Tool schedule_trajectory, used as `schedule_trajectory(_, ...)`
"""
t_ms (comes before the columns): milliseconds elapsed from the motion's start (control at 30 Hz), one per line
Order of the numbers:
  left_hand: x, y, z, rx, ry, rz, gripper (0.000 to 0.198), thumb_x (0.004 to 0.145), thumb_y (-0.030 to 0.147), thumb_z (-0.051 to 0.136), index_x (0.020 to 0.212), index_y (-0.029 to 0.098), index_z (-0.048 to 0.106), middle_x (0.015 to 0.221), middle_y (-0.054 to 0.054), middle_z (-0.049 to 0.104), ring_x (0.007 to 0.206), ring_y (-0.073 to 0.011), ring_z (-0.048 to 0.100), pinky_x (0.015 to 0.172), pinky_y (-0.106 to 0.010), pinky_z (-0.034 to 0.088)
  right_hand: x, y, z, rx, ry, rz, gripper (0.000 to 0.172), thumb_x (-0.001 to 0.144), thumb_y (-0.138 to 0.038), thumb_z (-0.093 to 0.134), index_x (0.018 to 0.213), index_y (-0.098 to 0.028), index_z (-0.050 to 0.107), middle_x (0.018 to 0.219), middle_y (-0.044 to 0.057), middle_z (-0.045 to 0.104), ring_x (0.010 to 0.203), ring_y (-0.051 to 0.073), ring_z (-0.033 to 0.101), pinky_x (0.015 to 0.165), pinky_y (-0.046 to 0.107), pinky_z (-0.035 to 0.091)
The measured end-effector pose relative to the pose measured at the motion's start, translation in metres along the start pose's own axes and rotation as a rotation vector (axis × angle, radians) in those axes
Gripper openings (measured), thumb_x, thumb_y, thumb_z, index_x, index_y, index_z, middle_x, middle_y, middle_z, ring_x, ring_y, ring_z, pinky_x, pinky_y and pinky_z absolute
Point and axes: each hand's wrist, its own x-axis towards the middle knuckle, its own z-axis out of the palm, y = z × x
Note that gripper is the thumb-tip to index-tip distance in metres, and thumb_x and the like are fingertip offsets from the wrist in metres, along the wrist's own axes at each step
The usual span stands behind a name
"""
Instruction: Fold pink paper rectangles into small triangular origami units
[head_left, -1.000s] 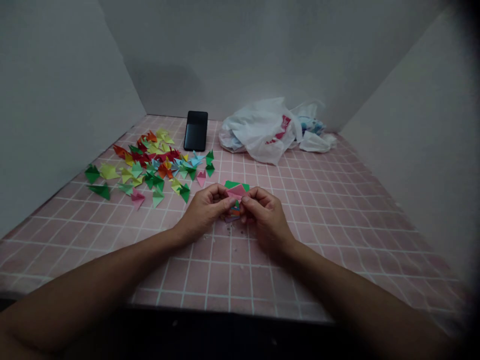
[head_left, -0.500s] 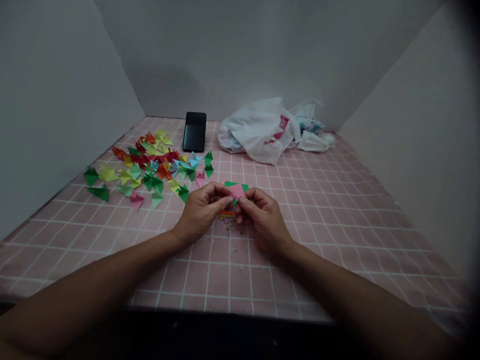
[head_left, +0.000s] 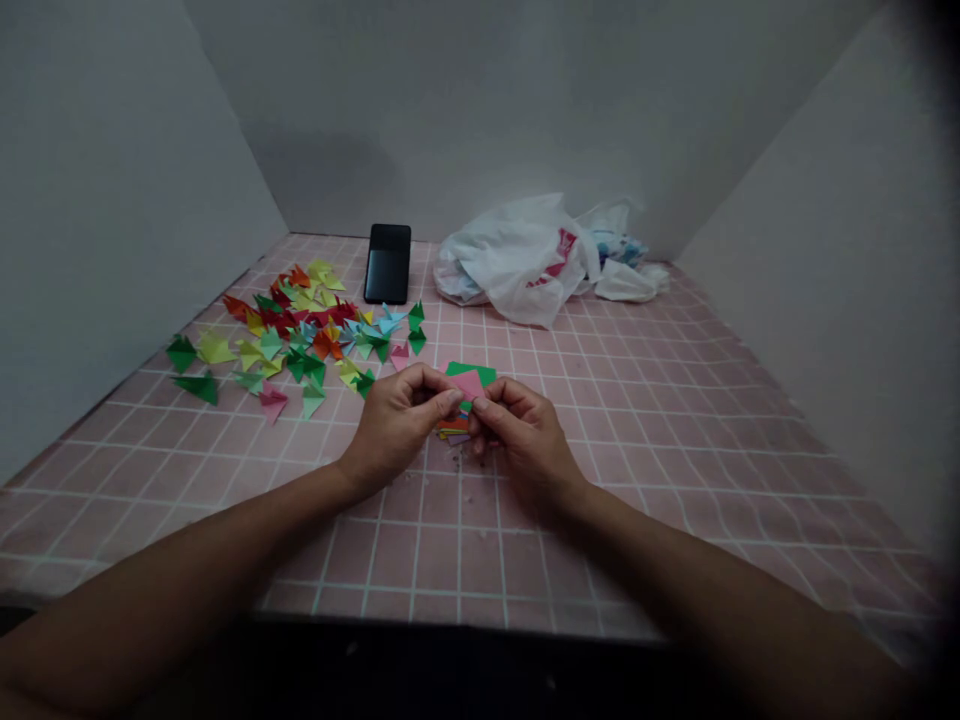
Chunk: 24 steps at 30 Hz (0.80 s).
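A small folded piece of pink paper (head_left: 468,383) is pinched between both my hands. My left hand (head_left: 401,425) grips its left side between thumb and forefinger. On its lower right edge my right hand (head_left: 525,435) pinches it the same way. Beneath and behind it lies a stack of coloured paper, with a green sheet (head_left: 480,374) on top and orange sheets (head_left: 453,426) showing at the near edge. My fingers cover part of both the pink paper and the stack.
Many folded paper pieces, such as a pink one (head_left: 273,401), spread over the left of the pink checked tablecloth (head_left: 637,420). A black phone (head_left: 388,264) leans at the back. White plastic bags (head_left: 517,260) lie right of it. Pale walls enclose three sides.
The pink paper has tilted and shifted slightly left in my fingers, showing more of the green sheet behind it. Both hands keep their pinch.
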Motion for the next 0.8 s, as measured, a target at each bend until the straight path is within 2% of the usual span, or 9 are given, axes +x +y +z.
schedule_trajectory(800,-0.001,0.0014,0.0027,-0.065,0.037,-0.051,0.018,0.073,0.027,0.077,0.07,0.016,0.063,0.067,0.0,0.068,0.061,-0.0107,0.064,0.061,-0.024,0.053,-0.0004,0.0036,0.0005,0.01,-0.007,0.011,0.022,0.086,-0.035,0.073,0.076,-0.021,0.058,0.065,-0.004,0.062,0.05,0.009,0.054,0.048,0.023,0.042)
